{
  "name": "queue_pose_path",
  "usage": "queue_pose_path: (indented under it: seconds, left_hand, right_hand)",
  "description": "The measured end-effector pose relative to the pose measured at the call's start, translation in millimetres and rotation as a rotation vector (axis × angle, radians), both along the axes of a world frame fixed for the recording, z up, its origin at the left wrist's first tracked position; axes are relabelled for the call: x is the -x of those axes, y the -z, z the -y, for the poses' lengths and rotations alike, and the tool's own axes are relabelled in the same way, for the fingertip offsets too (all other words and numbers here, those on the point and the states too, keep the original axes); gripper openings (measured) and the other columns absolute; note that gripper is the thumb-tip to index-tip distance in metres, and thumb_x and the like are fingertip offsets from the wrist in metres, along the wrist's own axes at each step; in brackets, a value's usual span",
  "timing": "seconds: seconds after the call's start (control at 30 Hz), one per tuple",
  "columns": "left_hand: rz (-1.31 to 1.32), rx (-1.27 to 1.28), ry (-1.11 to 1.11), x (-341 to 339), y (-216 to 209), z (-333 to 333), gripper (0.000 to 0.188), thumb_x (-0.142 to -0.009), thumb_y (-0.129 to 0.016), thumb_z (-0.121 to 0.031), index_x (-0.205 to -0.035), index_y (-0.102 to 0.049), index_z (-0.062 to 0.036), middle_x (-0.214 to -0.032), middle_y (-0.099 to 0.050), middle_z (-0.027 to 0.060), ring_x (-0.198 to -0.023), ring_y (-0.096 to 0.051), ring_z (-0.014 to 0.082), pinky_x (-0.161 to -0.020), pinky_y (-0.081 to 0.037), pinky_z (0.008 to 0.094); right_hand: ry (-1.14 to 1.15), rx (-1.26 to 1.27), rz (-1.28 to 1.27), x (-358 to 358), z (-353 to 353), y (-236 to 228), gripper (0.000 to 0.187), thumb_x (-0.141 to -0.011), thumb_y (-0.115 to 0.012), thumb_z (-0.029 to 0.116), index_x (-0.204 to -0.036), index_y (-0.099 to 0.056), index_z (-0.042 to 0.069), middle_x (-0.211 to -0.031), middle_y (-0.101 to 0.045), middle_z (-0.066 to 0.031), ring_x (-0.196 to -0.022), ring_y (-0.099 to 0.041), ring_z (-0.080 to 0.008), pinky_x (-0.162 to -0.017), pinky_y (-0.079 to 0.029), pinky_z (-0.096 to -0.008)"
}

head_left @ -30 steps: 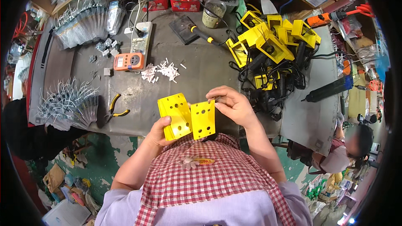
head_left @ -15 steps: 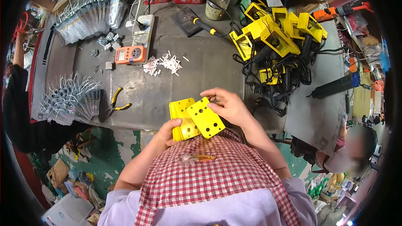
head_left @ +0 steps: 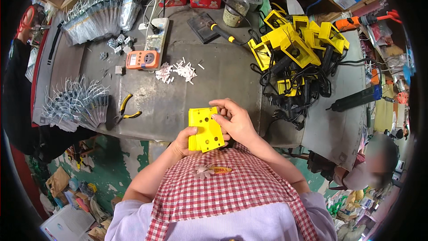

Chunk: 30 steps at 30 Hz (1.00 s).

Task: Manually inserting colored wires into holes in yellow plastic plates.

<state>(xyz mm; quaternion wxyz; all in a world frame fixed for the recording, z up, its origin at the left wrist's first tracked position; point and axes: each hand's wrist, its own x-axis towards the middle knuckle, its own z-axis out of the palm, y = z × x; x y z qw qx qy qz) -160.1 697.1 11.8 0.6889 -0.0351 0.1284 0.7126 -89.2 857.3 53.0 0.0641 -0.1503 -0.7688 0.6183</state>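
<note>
A stack of flat yellow plates (head_left: 195, 127) with round holes is gripped at its left side by my left hand (head_left: 183, 139), thumb on top. The uppermost yellow plate (head_left: 211, 130) lies slightly skewed over the stack. My right hand (head_left: 235, 119) pinches that plate at its upper right corner, with thumb on its face and the index finger over the far edge. Both hands are just in front of the table's near edge, above the checked apron (head_left: 214, 192). The fingers beneath the stack are partly hidden.
Yellow box housings (head_left: 294, 44) with black cables are heaped at the right, near a black electric screwdriver (head_left: 356, 97). White small tubes (head_left: 183, 71), an orange meter (head_left: 142, 60) and yellow-handled pliers (head_left: 127, 107) lie on the table (head_left: 174, 100). Wired bagged parts (head_left: 78, 102) stand left. A person (head_left: 372, 165) sits at right.
The top plate, held apart at an angle over the stack before, now lies nearly lined up on it. My right hand has come a little left and down with it.
</note>
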Motion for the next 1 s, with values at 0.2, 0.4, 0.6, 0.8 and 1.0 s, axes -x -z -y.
queue_pose_path:
  seconds: [0.2, 0.4, 0.6, 0.8, 1.0]
  left_hand:
    - [-0.031, 0.220, -0.070, 8, 5, 6, 0.070, -0.075, -0.065, -0.027, -0.132, -0.032, -0.0032, -0.121, -0.050, 0.0178, -0.112, -0.051, 0.0325, -0.095, -0.041, 0.0459]
    - [-1.497, 0.979, 0.173, 42, 27, -1, 0.064, -0.067, -0.073, -0.026, -0.118, -0.044, 0.0011, -0.109, -0.053, 0.0155, -0.099, -0.054, 0.0299, -0.083, -0.046, 0.0385]
    - [-2.169, 1.232, 0.186, 23, 67, -22, 0.080, -0.057, -0.079, -0.027, -0.123, -0.040, -0.0035, -0.115, -0.047, 0.0173, -0.111, -0.044, 0.0328, -0.093, -0.038, 0.0433]
    - [-2.336, 1.511, -0.065, -42, 36, -16, 0.084, -0.063, -0.075, -0.036, -0.130, -0.036, -0.0034, -0.135, -0.033, 0.0172, -0.129, -0.026, 0.0323, -0.104, -0.019, 0.0535]
    - [-1.766, 0.728, -0.310, -211, 24, -3, 0.088, -0.068, -0.072, -0.028, -0.136, -0.023, 0.0015, -0.132, -0.035, 0.0246, -0.124, -0.035, 0.0367, -0.103, -0.031, 0.0382]
  right_hand:
    - [0.050, 0.447, 0.267, 0, -17, -3, 0.026, -0.085, -0.055, 0.003, -0.111, -0.056, 0.004, -0.083, -0.053, 0.0004, -0.076, -0.052, -0.0056, -0.066, -0.044, -0.0194]
    - [0.353, 0.251, 0.150, -47, -72, 42, 0.023, -0.086, -0.053, 0.003, -0.109, -0.057, -0.001, -0.092, -0.062, -0.0051, -0.081, -0.057, -0.0091, -0.070, -0.045, -0.0216]
    - [0.310, 0.223, 0.188, -106, -60, 53, 0.021, -0.086, -0.053, 0.003, -0.106, -0.059, 0.000, -0.079, -0.058, -0.0002, -0.065, -0.048, -0.0051, -0.059, -0.040, -0.0189]
    - [0.027, 0.252, 0.168, -168, -45, 64, 0.020, -0.087, -0.053, 0.006, -0.107, -0.057, 0.001, -0.076, -0.058, 0.0008, -0.064, -0.051, -0.0046, -0.057, -0.040, -0.0177]
    - [-0.124, 0.309, 0.359, -194, -19, 71, 0.021, -0.085, -0.056, 0.006, -0.105, -0.057, 0.000, -0.078, -0.060, -0.0032, -0.065, -0.055, -0.0064, -0.058, -0.045, -0.0197]
